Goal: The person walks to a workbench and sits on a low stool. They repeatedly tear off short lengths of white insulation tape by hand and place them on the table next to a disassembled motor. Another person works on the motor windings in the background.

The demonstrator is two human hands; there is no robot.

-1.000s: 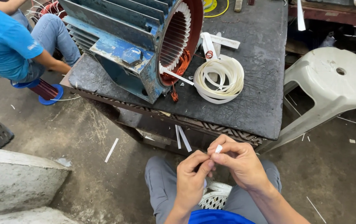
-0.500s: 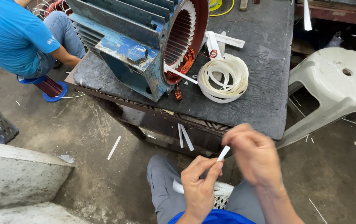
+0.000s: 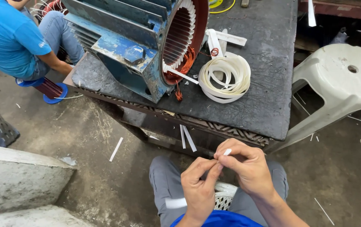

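Both hands together over lap, low centre. Left hand (image 3: 199, 185) and right hand (image 3: 248, 168) w/ fingertips pinched on small white strip (image 3: 227, 151); only its tip shows above right fingers, rest hidden in grip.

Containers: blue motor housing (image 3: 126, 46) on dark workbench (image 3: 269, 63), open end facing camera, copper windings (image 3: 180, 71) inside w/ white slot liners (image 3: 176, 33) round bore. No other container in view. Coil of white strip (image 3: 226, 77) lying just beside housing on bench top. White stool (image 3: 344, 80) at right of bench.

Vs half a sec ago: right hand dropped back to left, hands closed up again; strip then stuck out longer between them, now nearly buried.

No packages seen. Co-worker in blue shirt (image 3: 8, 38) seated top left; white print on sleeve, too small to tell. Loose white strips on floor (image 3: 116, 149).
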